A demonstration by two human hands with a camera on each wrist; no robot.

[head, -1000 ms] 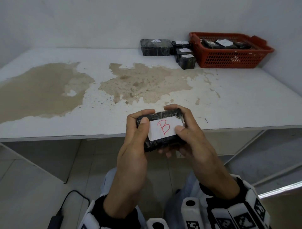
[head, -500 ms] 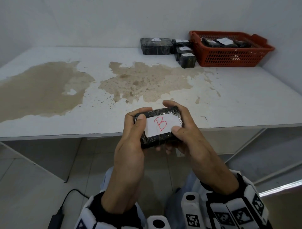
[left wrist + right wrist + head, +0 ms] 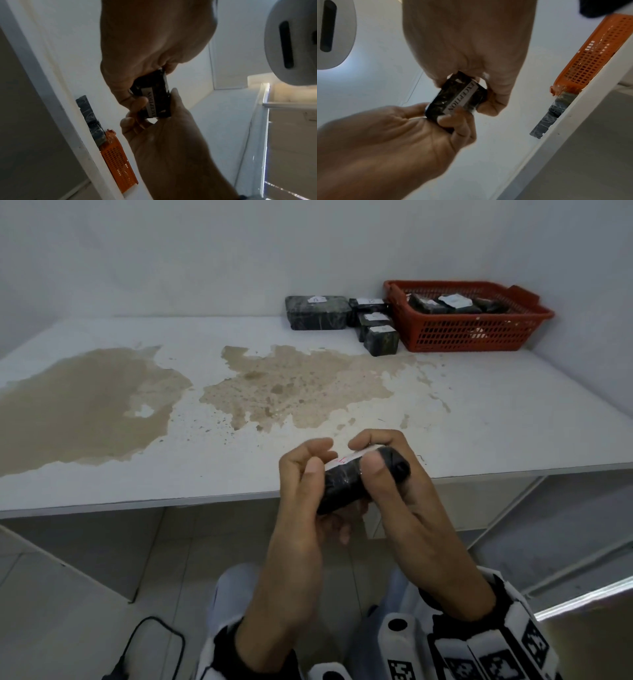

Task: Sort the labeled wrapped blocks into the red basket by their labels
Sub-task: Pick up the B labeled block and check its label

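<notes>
Both hands hold one black wrapped block (image 3: pixel 346 486) in front of the table's near edge. It is tipped on edge, so its white top label (image 3: pixel 346 459) with red writing shows only as a sliver. My left hand (image 3: pixel 318 460) grips its left end and my right hand (image 3: pixel 368 457) grips its right end, thumbs on the near side. In the wrist views the block's underside (image 3: pixel 443 98) carries a printed strip reading "EXCEPTION" (image 3: pixel 151 103). The red basket (image 3: pixel 462 337) stands at the table's far right corner with several labeled blocks (image 3: pixel 445 302) inside.
Left of the basket sit one large wrapped block (image 3: pixel 317 311) and three small labeled ones (image 3: pixel 380 338). The white table (image 3: pixel 496 412) has wide brown stains (image 3: pixel 102 405). A black cable (image 3: pixel 154 638) lies on the floor at lower left.
The block was held flat with its red "B" label facing up. Both hands have since tipped it on edge, so the label points away, and shifted slightly right.
</notes>
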